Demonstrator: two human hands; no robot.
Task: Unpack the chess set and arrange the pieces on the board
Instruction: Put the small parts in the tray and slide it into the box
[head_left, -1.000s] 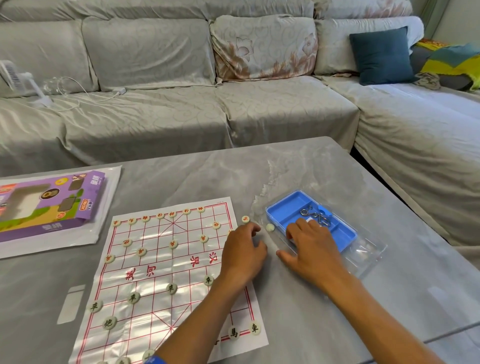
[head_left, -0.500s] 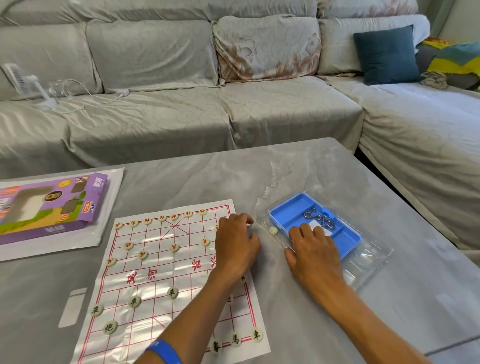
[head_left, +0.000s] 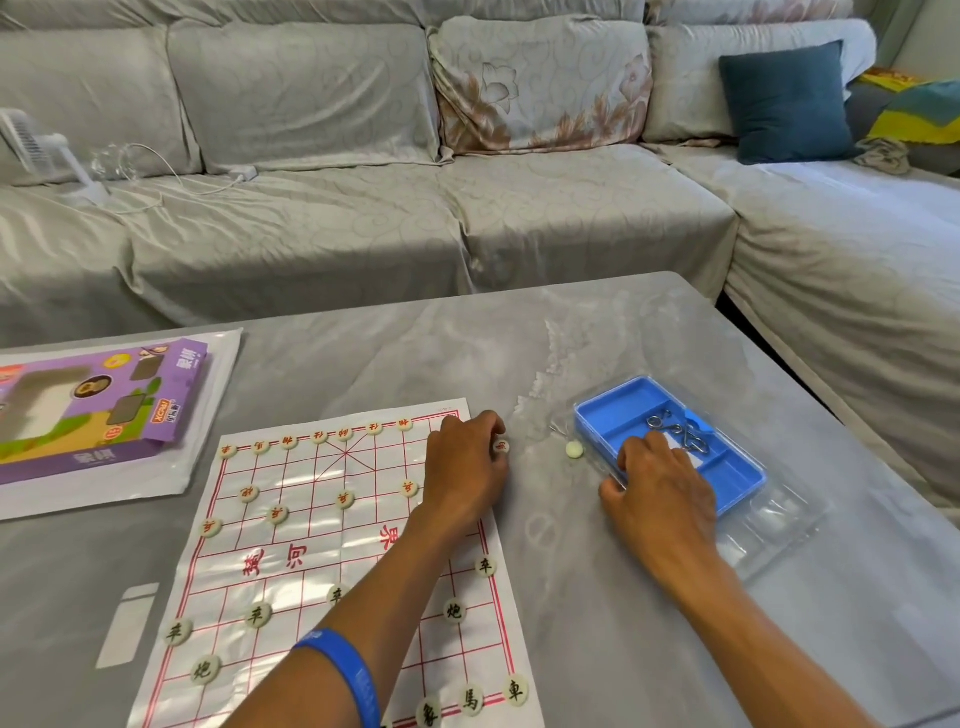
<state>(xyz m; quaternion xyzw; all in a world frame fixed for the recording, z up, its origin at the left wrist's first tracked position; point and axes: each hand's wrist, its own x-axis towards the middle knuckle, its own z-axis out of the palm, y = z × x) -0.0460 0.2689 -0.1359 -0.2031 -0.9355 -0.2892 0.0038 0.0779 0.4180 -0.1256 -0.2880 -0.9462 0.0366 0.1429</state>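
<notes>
A paper chess board (head_left: 291, 551) with red lines lies on the grey table. Several round cream pieces stand on it, red-lettered ones in the far rows and dark-lettered ones in the near rows. My left hand (head_left: 465, 467) is at the board's far right corner, its fingertips pinching a red-lettered piece (head_left: 501, 446). One loose cream piece (head_left: 573, 449) lies on the table between my hands. My right hand (head_left: 660, 488) rests with curled fingers on the edge of the blue tray (head_left: 623, 410), which sits in a clear plastic shell (head_left: 779, 525).
Small metal ring puzzles (head_left: 672, 423) lie in the blue tray. A purple game box (head_left: 104, 405) sits on a white sleeve at the far left. A small white strip (head_left: 130, 623) lies near the board's left side. A grey sofa stands behind the table.
My left hand has taken the loose red-lettered piece beside the board's far right corner between its fingertips. My right hand stayed on the tray.
</notes>
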